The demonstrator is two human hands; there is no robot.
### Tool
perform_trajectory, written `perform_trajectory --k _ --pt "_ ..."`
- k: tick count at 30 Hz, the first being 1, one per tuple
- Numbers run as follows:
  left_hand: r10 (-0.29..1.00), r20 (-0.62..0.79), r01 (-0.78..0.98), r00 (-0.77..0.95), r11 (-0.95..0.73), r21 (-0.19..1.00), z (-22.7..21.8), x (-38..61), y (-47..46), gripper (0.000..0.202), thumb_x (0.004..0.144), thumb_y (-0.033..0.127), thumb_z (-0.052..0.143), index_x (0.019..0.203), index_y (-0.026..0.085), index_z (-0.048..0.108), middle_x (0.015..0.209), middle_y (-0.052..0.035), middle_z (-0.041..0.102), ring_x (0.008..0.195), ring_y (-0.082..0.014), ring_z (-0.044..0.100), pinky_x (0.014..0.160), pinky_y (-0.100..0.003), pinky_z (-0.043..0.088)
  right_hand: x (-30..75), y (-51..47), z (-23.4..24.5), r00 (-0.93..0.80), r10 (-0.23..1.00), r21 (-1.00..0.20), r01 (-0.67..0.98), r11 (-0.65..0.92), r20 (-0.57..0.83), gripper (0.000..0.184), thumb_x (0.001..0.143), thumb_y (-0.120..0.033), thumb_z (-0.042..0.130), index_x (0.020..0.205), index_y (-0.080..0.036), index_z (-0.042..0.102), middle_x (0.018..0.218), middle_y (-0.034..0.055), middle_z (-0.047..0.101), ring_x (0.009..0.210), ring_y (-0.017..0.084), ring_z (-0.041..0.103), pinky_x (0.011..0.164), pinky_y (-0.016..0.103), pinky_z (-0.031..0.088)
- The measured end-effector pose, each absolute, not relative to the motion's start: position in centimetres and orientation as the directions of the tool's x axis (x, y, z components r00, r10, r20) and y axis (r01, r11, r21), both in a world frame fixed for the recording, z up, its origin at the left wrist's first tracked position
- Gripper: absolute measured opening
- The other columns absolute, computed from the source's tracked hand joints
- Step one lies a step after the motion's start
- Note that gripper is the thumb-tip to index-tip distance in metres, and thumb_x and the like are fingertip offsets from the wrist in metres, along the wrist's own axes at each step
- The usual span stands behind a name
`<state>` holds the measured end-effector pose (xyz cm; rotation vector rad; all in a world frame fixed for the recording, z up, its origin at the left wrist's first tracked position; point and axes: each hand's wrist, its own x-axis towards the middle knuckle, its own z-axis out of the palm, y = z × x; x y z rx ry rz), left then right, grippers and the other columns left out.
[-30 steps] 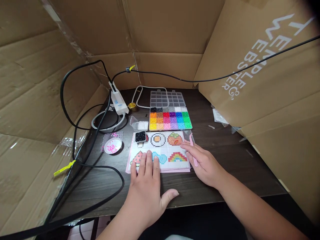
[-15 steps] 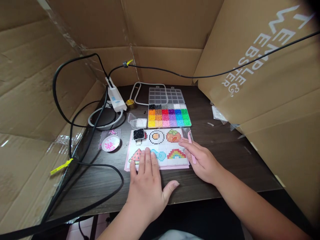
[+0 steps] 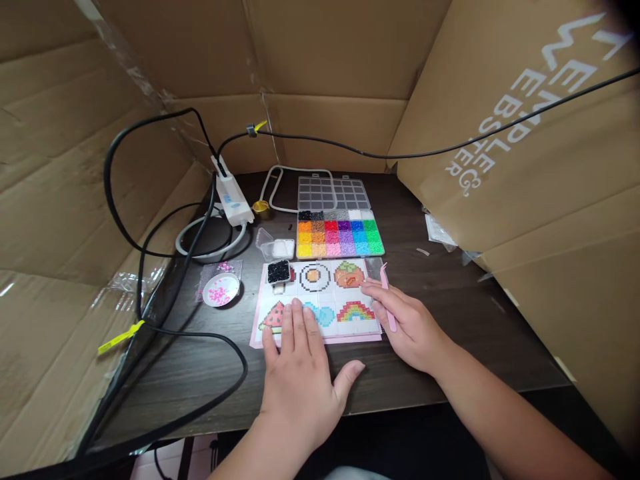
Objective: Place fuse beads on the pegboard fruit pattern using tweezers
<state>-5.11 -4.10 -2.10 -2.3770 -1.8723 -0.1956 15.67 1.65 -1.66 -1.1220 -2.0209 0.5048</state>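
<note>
My left hand (image 3: pixel 300 373) lies flat with fingers outstretched on the lower left of a sheet of pixel patterns (image 3: pixel 327 333), partly covering the watermelon and light blue pictures. In my right hand (image 3: pixel 413 330) is a pair of pink tweezers (image 3: pixel 392 323), held between thumb and fingers with the bent tips pointing up and away. That hand rests at the sheet's right edge, beside the rainbow picture (image 3: pixel 356 311). A small tray of black beads (image 3: pixel 279 271) sits on the sheet's upper left, over part of a mushroom picture. A clear pegboard (image 3: pixel 375 268) shows at the upper right.
Behind the sheet stands an open bead box (image 3: pixel 340 235) of many colours. A small clear box of white beads (image 3: pixel 283 249) is left of it. A white dish of pink beads (image 3: pixel 221 291) sits farther left. Black cables (image 3: pixel 245 363) and a power strip (image 3: pixel 233 197) line the left side; cardboard walls surround the table.
The view has shifted slightly. My left hand stays flat on the sheet, and my right hand keeps hold of the tweezers with little visible movement.
</note>
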Motion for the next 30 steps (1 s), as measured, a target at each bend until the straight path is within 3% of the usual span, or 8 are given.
perform_trajectory --k 5,10,14,18,22,24,27,30 --pt "0.94 0.237 0.965 0.245 -0.26 0.035 -2.5 -5.7 -4.1 0.098 0.087 0.07 0.041 0.146 -0.008 0.03 0.151 -0.033 0.03 0.144 -0.0444 0.025 0.113 -0.063 0.022 15.8 1.6 -1.6 -0.32 0.849 -0.667 0.525 0.529 0.421 0.036 0.096 -0.014 0.049 0.13 -0.022 0.057 0.129 0.0102 0.063 0.125 0.019 0.058 0.107 0.037 0.048" --pt "0.905 0.311 0.937 0.29 -0.335 0.103 -2.0 -6.2 -4.5 0.096 0.088 0.06 0.051 0.152 -0.002 0.014 0.156 -0.0308 0.023 0.147 -0.0405 0.018 0.113 -0.061 0.027 16.3 1.4 -1.8 -0.212 0.894 -0.798 0.403 0.447 0.394 0.042 0.1 -0.02 0.044 0.141 -0.026 0.048 0.13 0.0088 0.063 0.122 0.021 0.059 0.106 0.042 0.047" --pt "0.836 0.332 0.835 0.437 -0.514 0.197 0.3 -5.7 -4.5 0.078 0.091 0.044 0.054 0.15 0.003 0.023 0.158 -0.0283 0.018 0.149 -0.0389 0.012 0.112 -0.057 0.032 16.6 2.2 -1.6 0.01 0.887 -0.875 0.163 0.455 0.463 0.038 0.103 -0.029 0.039 0.139 -0.027 0.049 0.119 0.009 0.068 0.113 0.024 0.064 0.104 0.051 0.045" --pt "0.623 0.247 0.572 0.742 -0.781 0.251 2.5 -3.8 -3.7 0.061 0.092 0.052 0.049 0.139 0.012 0.045 0.154 -0.024 0.031 0.146 -0.0388 0.023 0.113 -0.054 0.031 17.0 4.0 0.4 0.154 0.886 -0.894 -0.037 0.446 0.436 0.036 0.103 -0.039 0.038 0.13 -0.025 0.057 0.1 0.0072 0.071 0.096 0.021 0.067 0.087 0.044 0.053" --pt "0.387 0.218 0.358 0.896 -0.919 0.164 2.8 -1.5 -2.7 0.059 0.097 0.054 0.036 0.136 0.011 0.047 0.148 -0.0223 0.041 0.143 -0.0355 0.033 0.115 -0.051 0.027 17.0 6.7 2.6 0.077 0.92 -0.91 -0.134 0.391 0.384 0.043 0.1 -0.048 0.044 0.132 -0.023 0.056 0.09 0.006 0.072 0.08 0.017 0.066 0.077 0.038 0.053" --pt "0.311 0.22 0.294 0.924 -0.95 0.109 2.4 -0.6 -2.3 0.059 0.097 0.054 0.035 0.136 0.01 0.048 0.147 -0.0233 0.042 0.14 -0.0362 0.036 0.115 -0.05 0.028 16.6 8.2 3.0 0.027 0.954 -0.935 -0.195 0.297 0.298 0.045 0.096 -0.054 0.049 0.124 -0.02 0.06 0.089 0.0064 0.073 0.073 0.016 0.066 0.074 0.036 0.053" --pt "0.262 0.231 0.254 0.937 -0.965 0.061 1.6 0.1 -2.0 0.06 0.098 0.054 0.034 0.137 0.01 0.048 0.148 -0.0238 0.04 0.14 -0.0371 0.036 0.113 -0.051 0.027 15.9 9.9 2.3 -0.026 0.989 -0.966 -0.218 0.136 0.145 0.043 0.09 -0.055 0.058 0.107 -0.016 0.066 0.089 0.0087 0.074 0.064 0.015 0.065 0.066 0.034 0.053" --pt "0.306 0.222 0.301 0.926 -0.952 0.056 1.2 0.3 -1.9 0.057 0.098 0.049 0.036 0.138 0.01 0.047 0.15 -0.0248 0.037 0.142 -0.0377 0.033 0.113 -0.053 0.024 15.6 10.3 1.0 -0.064 0.996 -0.969 -0.242 0.045 0.063 0.04 0.087 -0.051 0.064 0.103 -0.016 0.067 0.087 0.0089 0.075 0.06 0.014 0.064 0.063 0.032 0.052"
